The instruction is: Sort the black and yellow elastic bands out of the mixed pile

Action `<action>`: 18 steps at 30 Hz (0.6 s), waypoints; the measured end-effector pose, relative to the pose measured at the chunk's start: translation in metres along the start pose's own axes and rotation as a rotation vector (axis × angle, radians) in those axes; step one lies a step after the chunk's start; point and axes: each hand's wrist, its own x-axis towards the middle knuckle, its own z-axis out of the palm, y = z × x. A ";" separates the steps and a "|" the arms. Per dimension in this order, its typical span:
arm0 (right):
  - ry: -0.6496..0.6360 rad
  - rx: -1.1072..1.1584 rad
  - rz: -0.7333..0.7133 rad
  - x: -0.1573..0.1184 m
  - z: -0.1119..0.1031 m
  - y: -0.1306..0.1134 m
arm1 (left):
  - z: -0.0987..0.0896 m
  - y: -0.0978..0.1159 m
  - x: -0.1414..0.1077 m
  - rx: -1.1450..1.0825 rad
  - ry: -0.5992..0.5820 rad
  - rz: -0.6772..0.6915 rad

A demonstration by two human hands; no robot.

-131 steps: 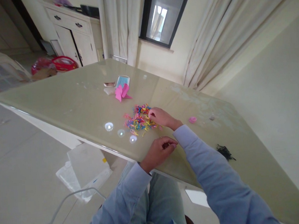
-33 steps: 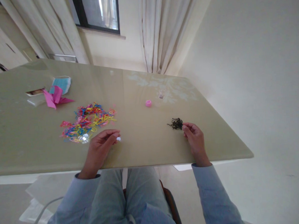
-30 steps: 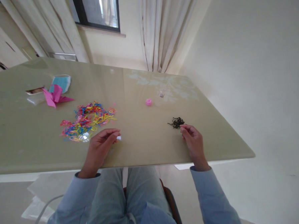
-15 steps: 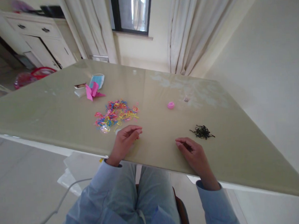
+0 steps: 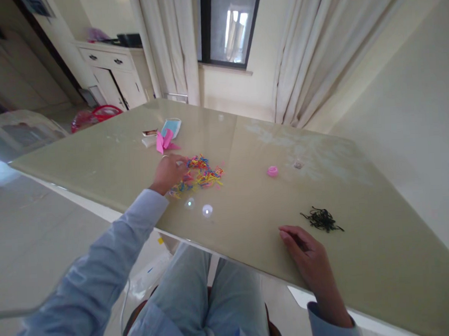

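Beyond the far edge of your counter (image 5: 119, 163), pale curtains (image 5: 304, 48) flank a dark-framed window (image 5: 228, 32), and a white cabinet (image 5: 114, 76) stands at far left. The counter has a smooth, glossy top that throws back the light, so small things probably slide easily on it.

Of your two hands, the left hand (image 5: 168, 172) reaches to the left side of a bright heap of thin loops (image 5: 206, 179), fingers curled at its edge; you cannot tell from here whether they grip a loop. Your right hand (image 5: 310, 256) is narrow, thumb drawn to forefinger, near side of the black strands (image 5: 322, 219) and apart from them; whether it pinches something tiny is hidden.

The bright heap lies left of centre, red, yellow, blue and pink tangled together. Its loops look feather-light, soft and stretchy, hardly fragile but apt to snag on neighbours, so a fingertip pinch on a loose outer end should suit them best. The black strands, near right, look just as limp and knotted.

A blue mask (image 5: 172, 125) and folded pink paper (image 5: 165, 141) lie far left; a small pink ring (image 5: 272, 171) sits right of the heap.
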 end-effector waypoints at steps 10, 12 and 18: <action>0.009 -0.008 0.005 0.000 0.000 0.006 | 0.011 -0.014 0.023 0.384 -0.236 0.196; 0.010 -0.019 0.004 0.000 0.000 0.007 | 0.010 -0.015 0.023 0.390 -0.230 0.180; 0.010 -0.031 0.005 0.001 -0.001 0.008 | 0.008 -0.014 0.031 0.440 -0.267 0.225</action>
